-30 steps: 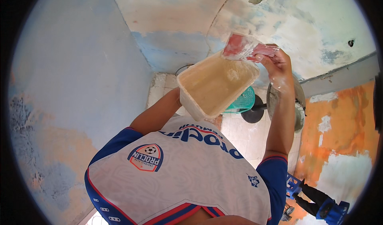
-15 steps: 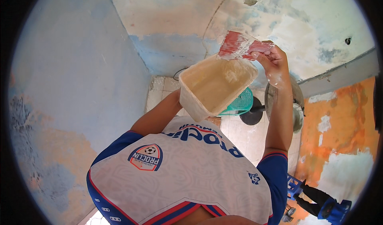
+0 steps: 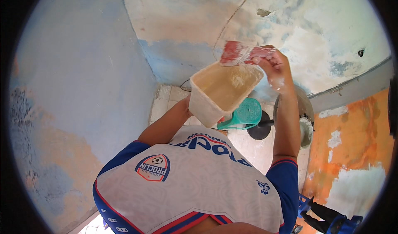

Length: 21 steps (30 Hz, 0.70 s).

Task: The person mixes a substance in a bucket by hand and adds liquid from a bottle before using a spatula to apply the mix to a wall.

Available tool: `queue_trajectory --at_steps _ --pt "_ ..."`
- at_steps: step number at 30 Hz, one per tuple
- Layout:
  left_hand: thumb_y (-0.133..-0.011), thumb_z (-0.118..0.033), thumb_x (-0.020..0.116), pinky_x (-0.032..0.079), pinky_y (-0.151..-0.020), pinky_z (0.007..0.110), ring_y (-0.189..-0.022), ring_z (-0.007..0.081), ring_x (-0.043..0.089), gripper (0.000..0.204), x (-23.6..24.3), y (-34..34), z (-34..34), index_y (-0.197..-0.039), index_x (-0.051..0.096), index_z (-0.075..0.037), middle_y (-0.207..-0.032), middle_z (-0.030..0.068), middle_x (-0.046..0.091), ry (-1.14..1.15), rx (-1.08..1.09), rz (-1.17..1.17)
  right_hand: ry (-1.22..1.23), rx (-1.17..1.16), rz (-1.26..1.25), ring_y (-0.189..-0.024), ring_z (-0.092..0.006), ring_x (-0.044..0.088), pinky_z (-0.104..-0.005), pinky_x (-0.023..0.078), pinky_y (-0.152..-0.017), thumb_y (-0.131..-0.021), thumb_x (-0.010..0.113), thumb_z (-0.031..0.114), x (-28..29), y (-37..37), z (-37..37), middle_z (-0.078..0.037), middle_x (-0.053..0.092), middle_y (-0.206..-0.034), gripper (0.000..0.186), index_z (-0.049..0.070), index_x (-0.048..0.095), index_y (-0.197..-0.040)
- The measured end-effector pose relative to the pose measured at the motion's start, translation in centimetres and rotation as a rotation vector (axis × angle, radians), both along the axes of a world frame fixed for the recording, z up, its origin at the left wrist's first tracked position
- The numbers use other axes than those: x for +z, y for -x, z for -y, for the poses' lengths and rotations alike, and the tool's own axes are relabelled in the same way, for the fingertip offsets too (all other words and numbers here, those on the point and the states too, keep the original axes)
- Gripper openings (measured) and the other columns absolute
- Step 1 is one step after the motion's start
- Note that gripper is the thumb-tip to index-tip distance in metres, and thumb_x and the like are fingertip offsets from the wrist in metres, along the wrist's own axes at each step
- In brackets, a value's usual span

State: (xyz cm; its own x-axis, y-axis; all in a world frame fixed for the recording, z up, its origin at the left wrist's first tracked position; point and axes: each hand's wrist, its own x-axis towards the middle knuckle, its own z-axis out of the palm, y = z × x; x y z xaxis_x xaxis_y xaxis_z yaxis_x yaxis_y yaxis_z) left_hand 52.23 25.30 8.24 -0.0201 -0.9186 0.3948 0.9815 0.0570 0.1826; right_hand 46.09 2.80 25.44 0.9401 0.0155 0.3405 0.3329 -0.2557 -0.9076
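My left hand (image 3: 189, 105) supports a rectangular off-white tub (image 3: 204, 106) from behind and underneath. Most of its fingers are hidden by the tub; a fingertip shows below the near wall. The tub is tilted, its inside coated with pale residue and a whiter smear toward the far right. In my right hand (image 3: 277, 68) is a red putty spreader (image 3: 235, 53), pinched between thumb and fingers and streaked with white paste. The spreader's wide end lies at the tub's far rim. White paste spots my right wrist.
Ahead is a patchy wall (image 3: 182, 16) with a crack; a blue-grey wall (image 3: 91, 60) stands left. Below are a green plastic stool or chair (image 3: 246, 113), a dark round base (image 3: 259, 128) and a large grey round container (image 3: 304, 103). Another person (image 3: 338, 221) is at lower right, near an orange wall (image 3: 356, 130).
My right hand and the spreader have shifted slightly left and down along the tub's far rim. The tub sits slightly lower in view, and the whole view has shifted a little.
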Motion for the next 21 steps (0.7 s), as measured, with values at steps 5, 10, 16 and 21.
queue_trajectory --at_steps 5,10,16,21 --pt "-0.104 -0.048 0.046 0.056 -0.097 0.048 -0.122 0.032 0.062 0.061 0.3 0.2 -0.3 -0.152 0.041 -0.01 -0.144 0.0164 0.054 0.023 0.014 0.0 -0.062 0.105 0.04 -0.105 -0.0184 0.067 -0.0324 0.055 -0.092 -0.094 0.06 -0.01 0.1 -0.6 -1.1 -0.013 0.069 -0.115 0.021 -0.005 0.065 -0.114" --pt "-0.104 -0.048 0.046 0.056 -0.097 0.049 -0.122 0.0325 0.062 0.061 0.8 0.5 -0.3 -0.152 0.041 -0.01 -0.144 0.0167 0.054 0.048 0.001 -0.004 -0.059 0.034 0.008 -0.103 -0.0165 0.067 -0.032 0.055 -0.092 -0.094 0.059 -0.011 0.4 -0.9 0.6 -0.01 0.071 -0.11 0.021 -0.005 0.063 -0.114" --pt "-0.103 -0.049 0.046 0.058 -0.094 0.05 -0.119 0.0363 0.063 0.064 0.0 1.1 -1.2 -0.153 0.04 -0.01 -0.144 0.0208 0.053 -0.04 0.073 -0.028 -0.025 0.121 0.018 -0.1 -0.0149 0.067 -0.0304 0.054 -0.091 -0.093 0.06 -0.012 0.5 -0.5 -2.2 -0.01 0.072 -0.108 0.023 -0.004 0.064 -0.114" --pt "-0.1 -0.059 0.044 0.058 -0.091 0.055 -0.114 0.0444 0.063 0.073 0.3 1.3 -1.7 -0.153 0.039 -0.007 -0.138 0.0294 0.053 -0.102 0.038 -0.057 -0.092 0.18 0.014 -0.101 -0.0163 0.068 -0.0317 0.055 -0.092 -0.094 0.06 -0.011 -0.2 -0.6 -1.7 -0.011 0.072 -0.11 0.024 -0.004 0.063 -0.116"
